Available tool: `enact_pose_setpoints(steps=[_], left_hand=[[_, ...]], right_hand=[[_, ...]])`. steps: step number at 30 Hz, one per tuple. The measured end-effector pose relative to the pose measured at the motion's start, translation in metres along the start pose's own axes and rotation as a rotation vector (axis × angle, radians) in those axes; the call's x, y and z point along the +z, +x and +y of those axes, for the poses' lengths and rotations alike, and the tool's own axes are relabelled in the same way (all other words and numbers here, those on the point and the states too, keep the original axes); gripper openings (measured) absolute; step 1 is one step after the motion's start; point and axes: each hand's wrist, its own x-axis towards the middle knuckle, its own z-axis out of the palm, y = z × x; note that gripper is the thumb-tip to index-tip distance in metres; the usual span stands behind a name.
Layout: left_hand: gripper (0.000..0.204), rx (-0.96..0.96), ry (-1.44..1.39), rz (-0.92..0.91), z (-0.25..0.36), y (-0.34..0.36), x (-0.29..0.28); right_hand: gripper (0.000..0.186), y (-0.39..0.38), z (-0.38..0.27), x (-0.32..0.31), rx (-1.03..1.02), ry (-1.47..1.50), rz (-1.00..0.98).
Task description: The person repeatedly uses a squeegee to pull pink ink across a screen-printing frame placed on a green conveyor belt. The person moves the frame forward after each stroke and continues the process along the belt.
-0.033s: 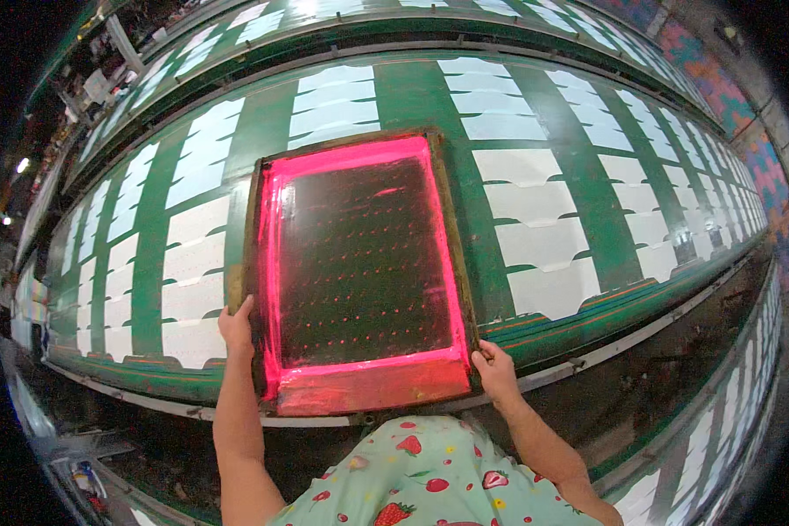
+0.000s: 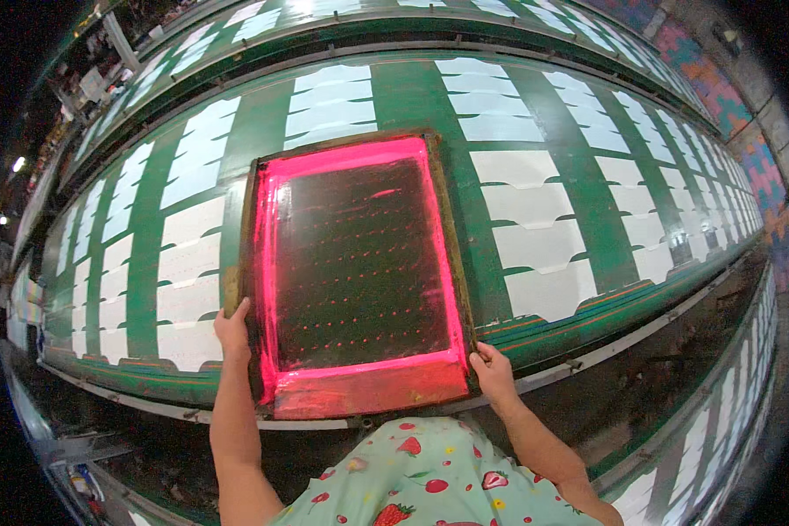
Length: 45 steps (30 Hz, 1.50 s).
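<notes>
A screen-printing frame (image 2: 355,263) with a dark mesh, rows of small dots and bright pink ink round its inner border lies across the near part of a long green table (image 2: 430,202). At the frame's left side, toward its lower part, my left hand (image 2: 233,329) is closed on the edge. Lower down on the opposite side, the fingers of my right hand (image 2: 493,368) grip the frame near its corner. Whatever lies beneath the frame is hidden.
White cut pieces (image 2: 539,237) lie in overlapping columns on both sides of the frame; those to the left (image 2: 190,280) carry small dots. A pale rail (image 2: 587,359) runs along the table's near edge. Another table with similar pieces (image 2: 311,9) stands beyond.
</notes>
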Motion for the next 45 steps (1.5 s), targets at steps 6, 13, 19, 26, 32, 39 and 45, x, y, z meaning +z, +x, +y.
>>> enact_pose_setpoints(steps=[6, 13, 19, 26, 32, 39, 45], left_hand=[[0.054, -0.017, -0.004, -0.038, -0.018, 0.015, -0.002], [0.048, -0.085, -0.185, -0.152, -0.003, 0.018, -0.004], [0.051, -0.118, -0.210, -0.050, 0.030, -0.011, 0.023], [0.041, -0.035, -0.326, -0.131, 0.064, -0.096, 0.128], [0.035, -0.013, -0.371, -0.119, 0.084, -0.192, 0.237], [0.037, 0.030, -0.449, -0.147, 0.085, -0.284, 0.329], [0.038, -0.011, -0.346, -0.133, 0.091, -0.312, 0.367]], right_hand=[[0.048, 0.002, -0.016, 0.005, 0.044, 0.033, 0.046], [0.047, -0.006, -0.042, -0.008, -0.110, 0.076, 0.030], [0.043, 0.015, -0.051, -0.051, -0.253, 0.006, 0.136], [0.049, 0.080, -0.017, -0.160, -0.194, -0.182, 0.238], [0.048, 0.126, 0.028, -0.273, -0.126, -0.189, 0.282], [0.049, 0.171, 0.073, -0.388, -0.025, -0.198, 0.263], [0.049, 0.185, 0.098, -0.438, -0.036, -0.141, 0.215]])
